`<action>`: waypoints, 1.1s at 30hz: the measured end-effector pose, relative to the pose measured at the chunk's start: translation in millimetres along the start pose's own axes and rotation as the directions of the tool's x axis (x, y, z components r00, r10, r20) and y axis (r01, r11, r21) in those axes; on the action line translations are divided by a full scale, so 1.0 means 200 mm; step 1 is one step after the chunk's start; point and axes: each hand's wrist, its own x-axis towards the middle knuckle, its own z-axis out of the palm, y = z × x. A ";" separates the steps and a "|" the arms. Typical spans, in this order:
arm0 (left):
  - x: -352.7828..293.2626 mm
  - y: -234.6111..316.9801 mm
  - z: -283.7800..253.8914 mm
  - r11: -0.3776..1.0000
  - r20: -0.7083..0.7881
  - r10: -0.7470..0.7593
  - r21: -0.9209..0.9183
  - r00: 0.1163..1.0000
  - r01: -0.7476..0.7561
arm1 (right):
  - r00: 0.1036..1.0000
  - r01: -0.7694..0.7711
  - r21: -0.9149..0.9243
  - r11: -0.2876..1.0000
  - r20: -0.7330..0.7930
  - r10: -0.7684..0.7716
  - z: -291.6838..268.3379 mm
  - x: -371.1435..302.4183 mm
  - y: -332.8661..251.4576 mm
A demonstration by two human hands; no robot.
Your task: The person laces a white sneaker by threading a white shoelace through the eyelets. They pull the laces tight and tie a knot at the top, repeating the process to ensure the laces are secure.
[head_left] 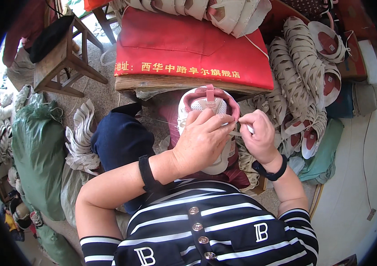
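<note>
In front of my chest, below the edge of a red-covered table, is a white and pink shoe upper (215,166) with its pink-lined opening and pull loop at the far end. My left hand (202,139) lies over it, fingers closed on the pink collar at the right side of the opening. Close beside those fingertips, my right hand (259,135) is closed in a pinch at the collar edge. A small white piece shows between its fingers; its kind is hidden. A pale lace or strip runs between both hands.
The red cloth (193,48) covers a wooden table, with stacked shoe uppers (232,13) on it. More nested uppers (299,62) stand at right. At left are a wooden stool (62,66), a green sack (37,150) and a bundle of white uppers (82,137).
</note>
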 end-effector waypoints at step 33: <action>0.01 0.00 -0.04 1.000 0.014 -0.012 -0.020 1.000 0.012 | 0.819 -0.570 0.737 0.364 0.473 0.324 0.04 0.04 0.11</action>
